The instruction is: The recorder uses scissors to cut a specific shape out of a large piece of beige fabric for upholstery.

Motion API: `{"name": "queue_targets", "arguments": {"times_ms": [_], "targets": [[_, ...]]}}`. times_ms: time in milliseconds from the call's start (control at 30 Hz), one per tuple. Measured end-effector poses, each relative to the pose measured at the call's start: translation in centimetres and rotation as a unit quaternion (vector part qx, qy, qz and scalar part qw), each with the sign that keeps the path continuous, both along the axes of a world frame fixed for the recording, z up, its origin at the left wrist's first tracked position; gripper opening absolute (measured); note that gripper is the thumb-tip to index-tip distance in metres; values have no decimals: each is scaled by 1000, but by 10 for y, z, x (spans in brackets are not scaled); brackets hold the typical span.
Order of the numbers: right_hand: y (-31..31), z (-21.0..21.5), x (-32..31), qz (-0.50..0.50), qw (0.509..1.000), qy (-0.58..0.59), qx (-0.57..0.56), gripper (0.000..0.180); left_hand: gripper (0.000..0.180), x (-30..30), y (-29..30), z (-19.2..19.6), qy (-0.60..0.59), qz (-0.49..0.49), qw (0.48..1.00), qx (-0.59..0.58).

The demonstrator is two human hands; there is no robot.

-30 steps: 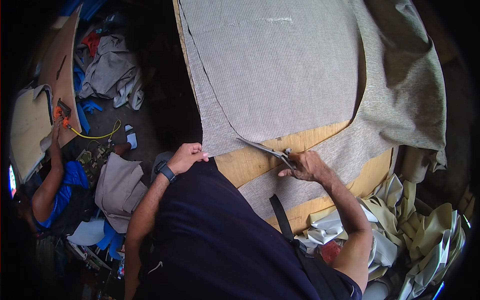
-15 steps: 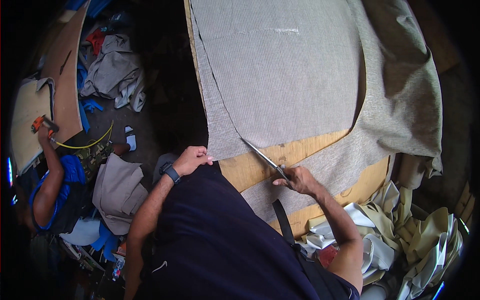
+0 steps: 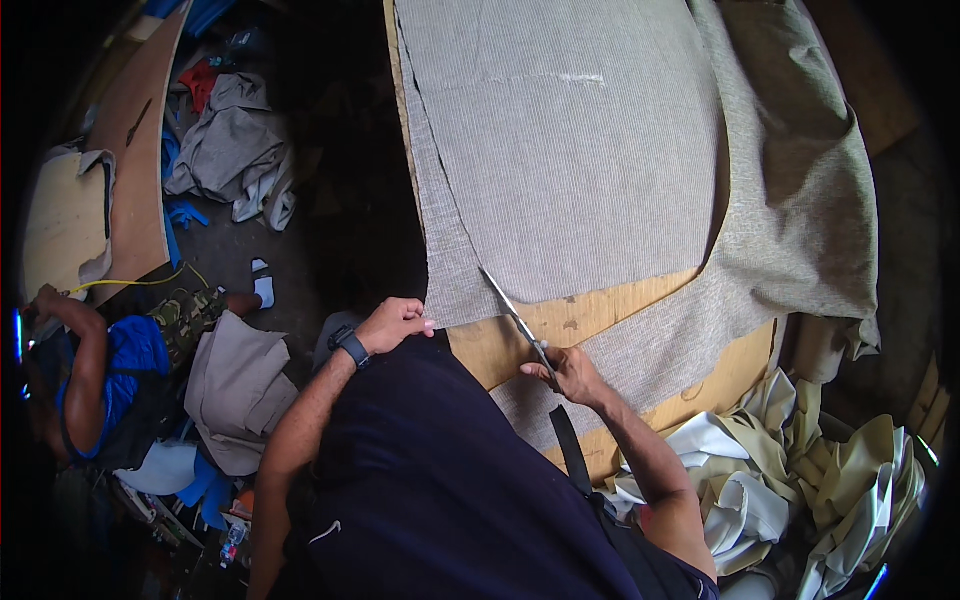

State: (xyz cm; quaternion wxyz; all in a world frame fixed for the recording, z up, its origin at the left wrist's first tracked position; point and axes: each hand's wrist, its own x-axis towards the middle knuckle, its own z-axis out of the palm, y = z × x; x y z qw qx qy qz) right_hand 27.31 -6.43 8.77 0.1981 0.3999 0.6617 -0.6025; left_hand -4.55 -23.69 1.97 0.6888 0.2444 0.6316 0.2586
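Observation:
Grey ribbed fabric (image 3: 590,190) lies over a wooden table (image 3: 570,325) in front of me. A cut line runs down its left side, with a narrow strip (image 3: 462,285) beyond it. My right hand (image 3: 572,376) is closed round the handles of long metal scissors (image 3: 513,312). Their blades point up and left, tips at the cut line by the fabric's lower edge. With fingers pinched, my left hand (image 3: 395,325), a watch on its wrist, grips the strip's lower left corner.
More grey fabric (image 3: 800,190) drapes over the table's right side. Crumpled cream and white sheets (image 3: 780,470) heap at lower right. On the left, a co-worker (image 3: 130,360) crouches by a board (image 3: 130,150); a yellow hose (image 3: 150,282) is there. Crumpled grey cloth (image 3: 235,140) lies on the floor.
My right hand and the scissors have shifted left, and the scissors slant more steeply. My left hand stays on the corner. The co-worker's hand has moved down and left; the orange tool no longer shows.

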Motion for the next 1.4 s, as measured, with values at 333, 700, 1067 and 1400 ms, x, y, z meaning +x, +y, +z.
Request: {"name": "queue_targets", "arguments": {"times_ms": [333, 700, 1067, 1400], "targets": [[-14, -5, -30, -31, 998, -47, -31, 66, 22, -2, 1, 2, 9, -25, 1000, 15], [-15, -4, -55, -73, 996, -11, -58, 59, 22, -6, 4, 9, 19, -29, 999, 30], [-13, -3, -74, -100, 993, -7, -70, 51, 21, -13, -4, 3, -2, -1, 999, 52], [-2, -3, -104, -111, 993, 11, -40, 56, 21, -15, -10, -8, 6, -11, 999, 46]]}}
